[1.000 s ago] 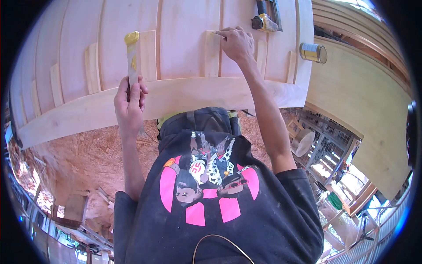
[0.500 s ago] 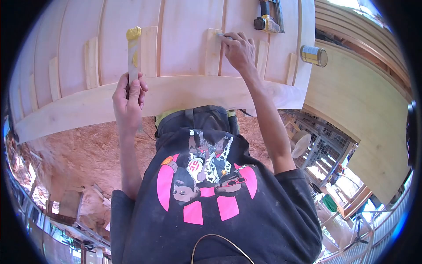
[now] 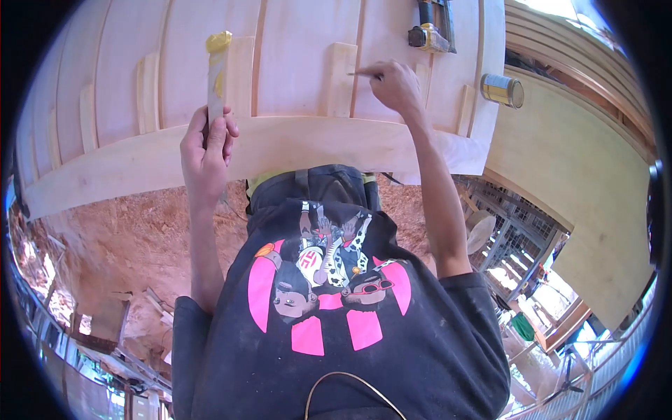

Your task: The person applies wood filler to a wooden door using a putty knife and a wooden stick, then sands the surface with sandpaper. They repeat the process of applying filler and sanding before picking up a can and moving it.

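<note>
Yellow putty sits on the top end of a flat stick, and my left hand is closed around the stick's lower part. My right hand pinches a small thin tool, whose tip is near the right edge of an upright wooden strip. That strip lies on a large pale wooden panel, its lower end at the curved bottom rail. Another strip is just right of the stick.
A nail gun lies on the panel at the upper right. A tin can is on its side by the panel's right edge. Farther right are a plywood sheet and stacked boards. Reddish sawdust covers the ground.
My right hand has moved right and slightly down, with the tool tip now lower along the strip. My left hand and the stick have shifted slightly up and right.
</note>
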Motion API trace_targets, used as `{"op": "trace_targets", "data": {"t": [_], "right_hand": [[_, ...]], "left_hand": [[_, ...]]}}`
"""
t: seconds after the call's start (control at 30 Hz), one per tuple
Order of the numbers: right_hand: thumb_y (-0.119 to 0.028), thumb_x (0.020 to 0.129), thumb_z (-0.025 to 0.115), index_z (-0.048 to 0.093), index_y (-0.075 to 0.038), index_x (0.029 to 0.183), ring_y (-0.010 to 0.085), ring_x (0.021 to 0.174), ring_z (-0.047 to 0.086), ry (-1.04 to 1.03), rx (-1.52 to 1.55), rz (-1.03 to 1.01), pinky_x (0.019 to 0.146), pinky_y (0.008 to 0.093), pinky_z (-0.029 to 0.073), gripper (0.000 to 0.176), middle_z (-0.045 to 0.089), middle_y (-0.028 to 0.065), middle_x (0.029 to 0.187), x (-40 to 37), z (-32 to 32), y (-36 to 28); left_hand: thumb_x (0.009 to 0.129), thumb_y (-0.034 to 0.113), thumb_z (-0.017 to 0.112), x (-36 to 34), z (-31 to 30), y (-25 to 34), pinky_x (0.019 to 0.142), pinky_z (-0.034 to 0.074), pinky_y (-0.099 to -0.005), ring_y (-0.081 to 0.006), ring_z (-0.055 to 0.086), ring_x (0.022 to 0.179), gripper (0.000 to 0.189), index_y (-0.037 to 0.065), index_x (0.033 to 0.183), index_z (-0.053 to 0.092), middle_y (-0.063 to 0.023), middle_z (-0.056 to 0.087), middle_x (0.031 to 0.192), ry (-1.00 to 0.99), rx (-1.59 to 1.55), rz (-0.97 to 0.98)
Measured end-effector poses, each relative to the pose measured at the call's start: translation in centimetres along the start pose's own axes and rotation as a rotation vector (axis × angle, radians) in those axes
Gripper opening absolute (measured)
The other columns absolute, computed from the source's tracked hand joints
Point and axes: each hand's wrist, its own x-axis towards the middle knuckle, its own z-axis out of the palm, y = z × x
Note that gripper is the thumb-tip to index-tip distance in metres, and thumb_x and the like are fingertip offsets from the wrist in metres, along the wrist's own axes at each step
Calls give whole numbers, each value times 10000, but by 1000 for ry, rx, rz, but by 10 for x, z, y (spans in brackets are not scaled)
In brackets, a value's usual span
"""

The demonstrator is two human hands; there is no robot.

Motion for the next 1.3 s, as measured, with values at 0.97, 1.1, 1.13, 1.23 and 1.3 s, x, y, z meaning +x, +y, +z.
{"op": "trace_targets", "data": {"t": [0.97, 1.1, 1.13, 1.23, 1.3], "right_hand": [[-61, 834, 672, 813, -242, 1025, 138, 1030, 643, 137, -64, -253, 828, 365, 440, 299, 749, -112, 1076, -81, 27, -30], [-61, 831, 673, 814, -246, 1056, 142, 1038, 640, 117, -66, -202, 840, 362, 437, 324, 747, -109, 1080, -87, 19, -21], [-61, 831, 673, 814, -246, 1056, 142, 1038, 640, 113, -65, -199, 840, 362, 437, 324, 747, -109, 1080, -91, 23, -22], [-68, 833, 680, 811, -247, 1075, 139, 1045, 639, 175, -52, -212, 844, 363, 435, 329, 744, -105, 1085, -101, 41, -17], [-77, 839, 688, 808, -246, 1076, 139, 1042, 639, 265, -107, -269, 840, 366, 435, 314, 743, -106, 1106, -106, 55, -15]], "left_hand": [[1115, 192, 498, 1, 9, -7, 518, 345, -185, -24, 422, 624, 255, 7, 1250, 607, 9, 594, 885, -65, 49, -13], [1114, 189, 494, 0, 9, -4, 520, 345, -188, -26, 425, 625, 256, 5, 1251, 608, 8, 594, 884, -53, 57, -22], [1114, 188, 494, 0, 10, -3, 520, 344, -188, -27, 425, 624, 255, 4, 1248, 608, 7, 593, 883, -53, 67, -25], [1103, 190, 521, 3, 11, -6, 532, 348, -195, -24, 426, 625, 228, 11, 1191, 632, 14, 611, 841, -25, 58, -40], [1104, 195, 522, 5, 14, -6, 533, 348, -194, -23, 427, 627, 232, 9, 1186, 634, 15, 611, 839, -35, 41, -40]]}}
